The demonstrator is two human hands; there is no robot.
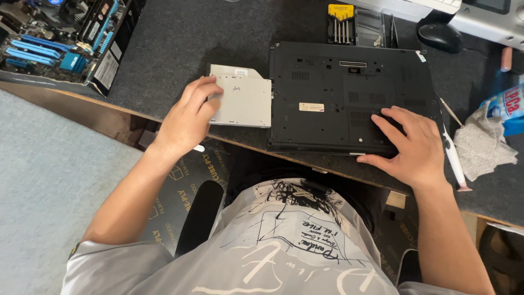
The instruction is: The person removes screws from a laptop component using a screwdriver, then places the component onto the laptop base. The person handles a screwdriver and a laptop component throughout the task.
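Upper left of frame: one bare motherboard (52, 41) with blue slots, sitting on its box at the desk corner. Grey desk mat (180, 43) covers the work surface.

Left of centre: left hand (188, 117) lies flat, fingers loosely spread, on the near left part of one silver optical drive (245, 98). Not a closed grip, more a press or slide contact. The drive lies flat on the mat, its right edge against the left side of the laptop, most of its body outside the bay. Judgement: drive looks mostly out of the slot; whether it is fully free of the bay cannot be told.

Centre: one black laptop (338, 93), turned bottom up, base cover on, near edge at the desk edge.

Upper centre: one small screwdriver set (343, 24) with a yellow top, in a clear case, just behind the laptop.

Right of centre: right hand (409, 145) open, fingers spread wide, palm down on the laptop's near right corner, holding nothing, bracing the body.

Upper right: one black mouse (439, 35). Right edge: one white pen-like tool (454, 161) lying just beside the right hand, one grey cloth (483, 145), one blue bottle (507, 109), only partly in view.

Count: two hands, one laptop, one drive, one motherboard. Base panel of laptop not opened as seen.
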